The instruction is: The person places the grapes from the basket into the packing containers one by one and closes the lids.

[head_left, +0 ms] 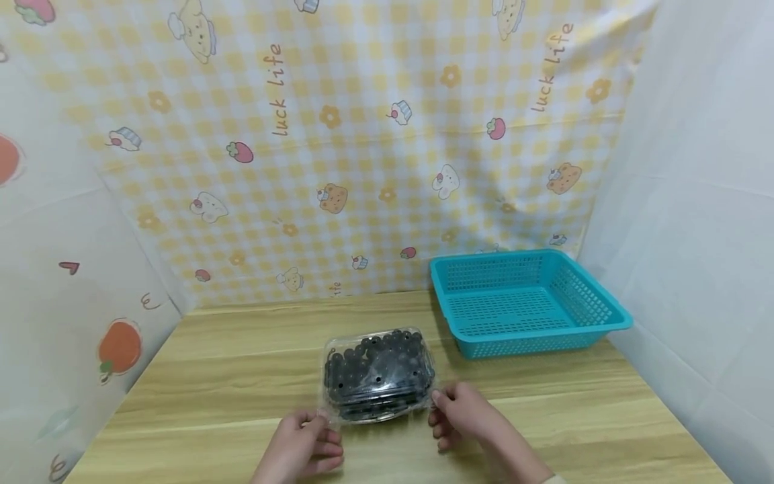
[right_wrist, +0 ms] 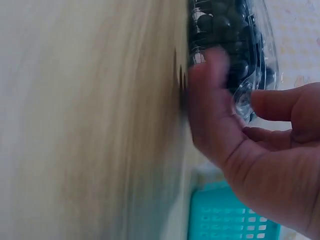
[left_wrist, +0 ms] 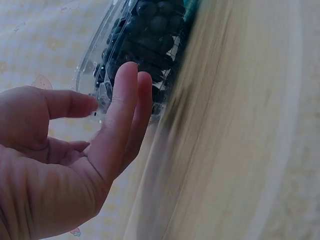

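Observation:
A clear plastic clamshell box [head_left: 377, 380] of dark grapes [head_left: 363, 356] sits on the wooden table, its lid down. At its near left corner my left hand [head_left: 299, 444] pinches the rim between thumb and forefinger. The other left fingers [left_wrist: 117, 110] reach out loosely beside the box in the left wrist view. My right hand [head_left: 462, 417] pinches the near right corner in the same way. In the right wrist view the right thumb [right_wrist: 272, 104] meets the plastic corner, and the other fingers curve in front of the box, slightly blurred.
A turquoise perforated basket [head_left: 526, 343] stands at the back right of the table [head_left: 242, 363], near the right wall. Behind the table hangs a yellow checked cloth [head_left: 363, 161]. White sheets with prints cover the left side.

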`<state>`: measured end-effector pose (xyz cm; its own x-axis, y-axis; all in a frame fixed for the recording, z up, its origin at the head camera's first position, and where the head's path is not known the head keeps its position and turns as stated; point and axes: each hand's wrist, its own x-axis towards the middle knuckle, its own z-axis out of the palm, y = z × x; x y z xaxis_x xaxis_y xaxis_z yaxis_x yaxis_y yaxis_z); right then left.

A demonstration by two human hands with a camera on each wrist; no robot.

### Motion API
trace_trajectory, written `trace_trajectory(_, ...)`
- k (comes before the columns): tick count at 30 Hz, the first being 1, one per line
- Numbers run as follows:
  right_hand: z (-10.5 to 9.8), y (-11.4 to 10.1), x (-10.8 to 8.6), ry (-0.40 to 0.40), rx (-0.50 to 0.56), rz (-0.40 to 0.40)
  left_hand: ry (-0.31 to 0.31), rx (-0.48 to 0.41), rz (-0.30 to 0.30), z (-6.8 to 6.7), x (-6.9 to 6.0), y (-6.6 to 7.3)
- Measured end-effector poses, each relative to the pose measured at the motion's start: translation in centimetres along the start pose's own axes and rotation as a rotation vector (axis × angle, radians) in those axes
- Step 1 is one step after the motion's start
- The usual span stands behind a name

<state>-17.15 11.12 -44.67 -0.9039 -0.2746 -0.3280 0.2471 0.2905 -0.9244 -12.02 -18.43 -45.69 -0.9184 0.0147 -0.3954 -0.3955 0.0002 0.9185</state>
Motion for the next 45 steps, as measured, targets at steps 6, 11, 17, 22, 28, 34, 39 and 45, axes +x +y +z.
trace_trajectory(6, -0.4, 0.2, -0.2, -0.033, 0.008, 0.006, -0.032, 0.014, -0.015, 0.2, 0.3, 0.2)
trace_trajectory(11, -0.3, 0.0, -0.3, 0.000, -0.030, -0.015, -0.045, -0.009, -0.004, 0.2, 0.3, 0.3)
trace_trajectory(17, -0.2, -0.1, -0.3, 0.030, -0.062, -0.043, -0.060, 0.011, 0.001, -0.1, 0.2, 0.3)
trace_trajectory(22, -0.1, -0.1, -0.2, 0.055, -0.096, -0.051, -0.056, 0.016, -0.002, -0.3, 0.2, 0.4)
trace_trajectory(28, -0.2, -0.2, -0.2, 0.038, -0.074, -0.039, -0.042, 0.011, 0.001, -0.4, 0.1, 0.4)
trace_trajectory(34, -0.6, -0.3, -0.1, -0.005, -0.021, -0.005, -0.027, 0.015, 0.007, -0.3, 0.2, 0.5)
trace_trajectory(39, -1.1, 0.3, 0.2, -0.060, 0.063, -0.013, -0.026, -0.033, 0.020, -0.1, 0.2, 0.5)
trace_trajectory(45, -1.6, 0.4, 0.2, -0.101, 0.131, -0.005, -0.027, -0.065, 0.017, 0.0, 0.3, 0.4)
